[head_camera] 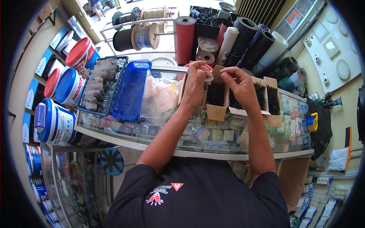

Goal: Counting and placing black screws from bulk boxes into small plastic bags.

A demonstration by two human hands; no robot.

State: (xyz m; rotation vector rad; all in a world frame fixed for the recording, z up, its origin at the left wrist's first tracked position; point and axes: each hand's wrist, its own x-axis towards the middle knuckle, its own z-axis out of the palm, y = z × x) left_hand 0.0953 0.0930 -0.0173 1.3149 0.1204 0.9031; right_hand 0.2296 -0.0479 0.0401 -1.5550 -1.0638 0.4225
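Above the leftmost cardboard box, my left hand (196, 81) holds a small clear plastic bag (209, 78) between its fingers. My right hand (238, 82) is raised over the middle boxes, thumb and fingertips close together; whether something small is between them cannot be told. Below the hands, a cardboard box (216, 111) holds dark screws or nails (216, 95), and more boxes of the same kind stand to its right. Left of them lies a pile of empty clear zip bags (162, 95). A blue plastic basket (127, 114) is beside the pile, and a dark green basket (94, 110) holds several filled small bags (95, 85).
The boxes and baskets stand on a glass display counter (171, 151). Paint buckets (70, 87) are at the left. Cable spools (145, 37) and upright rolls of sheet material (185, 40) stand behind the counter. A yellow and blue tape roll (312, 122) is at the right.
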